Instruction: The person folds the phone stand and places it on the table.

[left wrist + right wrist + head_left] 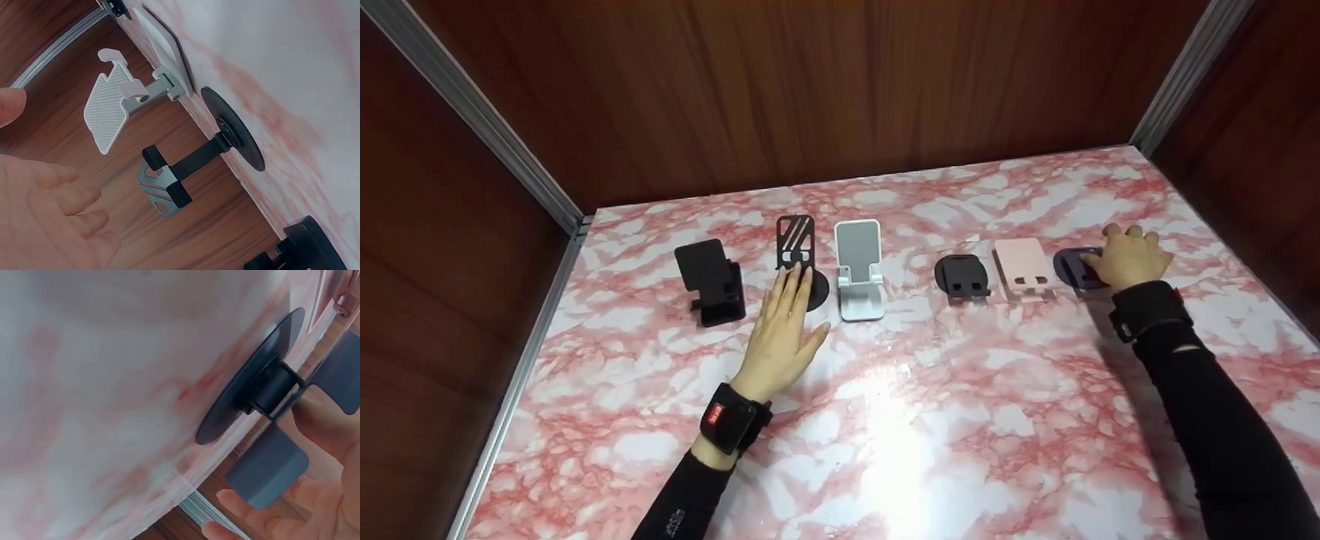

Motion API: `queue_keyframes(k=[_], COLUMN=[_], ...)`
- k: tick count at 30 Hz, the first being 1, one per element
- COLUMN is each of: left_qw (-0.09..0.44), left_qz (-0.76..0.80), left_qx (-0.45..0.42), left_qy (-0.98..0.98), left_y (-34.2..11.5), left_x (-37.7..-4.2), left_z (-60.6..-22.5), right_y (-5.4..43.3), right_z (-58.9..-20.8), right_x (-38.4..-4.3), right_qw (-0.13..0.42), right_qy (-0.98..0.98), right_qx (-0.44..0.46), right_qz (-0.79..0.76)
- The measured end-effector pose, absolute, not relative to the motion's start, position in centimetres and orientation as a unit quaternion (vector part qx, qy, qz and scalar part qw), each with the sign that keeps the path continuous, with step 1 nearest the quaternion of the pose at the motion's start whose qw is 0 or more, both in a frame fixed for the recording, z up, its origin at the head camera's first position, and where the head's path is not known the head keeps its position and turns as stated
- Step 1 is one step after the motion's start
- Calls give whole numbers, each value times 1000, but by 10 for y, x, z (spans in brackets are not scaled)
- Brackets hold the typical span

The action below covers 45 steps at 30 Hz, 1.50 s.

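Note:
My left hand (778, 341) hovers with straight fingers over a black phone stand (796, 236) with a slotted plate and round base. The left wrist view shows the fingers apart from that slotted stand (197, 160). At the right end of the row, my right hand (1132, 259) holds a dark blue phone stand (1076, 270) with a round base. In the right wrist view, the thumb (320, 424) lies against the upper part of the blue stand (270, 464), and the fingers reach behind its plate, partly hidden.
A white phone stand (860, 300) stands right of the slotted one, a black stand (709, 274) left of it. A folded black stand (962, 274) and a pink stand (1021, 259) lie near the blue one. Wooden panels (840, 90) wall the marbled table (960, 450).

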<state>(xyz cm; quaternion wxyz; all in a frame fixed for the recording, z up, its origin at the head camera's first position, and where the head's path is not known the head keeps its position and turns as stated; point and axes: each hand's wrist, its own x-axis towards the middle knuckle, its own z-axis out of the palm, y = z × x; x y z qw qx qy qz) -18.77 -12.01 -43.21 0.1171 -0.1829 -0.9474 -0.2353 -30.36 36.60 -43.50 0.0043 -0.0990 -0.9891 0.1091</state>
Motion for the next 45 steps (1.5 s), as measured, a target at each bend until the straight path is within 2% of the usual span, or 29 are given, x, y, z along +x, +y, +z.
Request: queue_keyframes(k=[5, 14, 25, 40, 45], left_qw=[113, 109, 105, 79, 45], left_qz=[-230, -235, -234, -372, -422], left_qx=[-182, -180, -172, -164, -137], left_qy=[-949, -949, -951, -910, -895], left_y=[-118, -113, -100, -80, -77], left_x=[-190, -198, -218, -248, -256], left_z=[-428, -429, -431, -429, -431], right_y=[361, 342, 288, 230, 220], right_z=[-430, -419, -413, -423, -425], right_x=[-309, -308, -292, -265, -259], right_qw=[17, 2, 61, 113, 108], right_qy=[-992, -996, -991, -973, -967], right_qx=[-83, -25, 61, 140, 158], right_qz=[91, 86, 100, 146, 167])
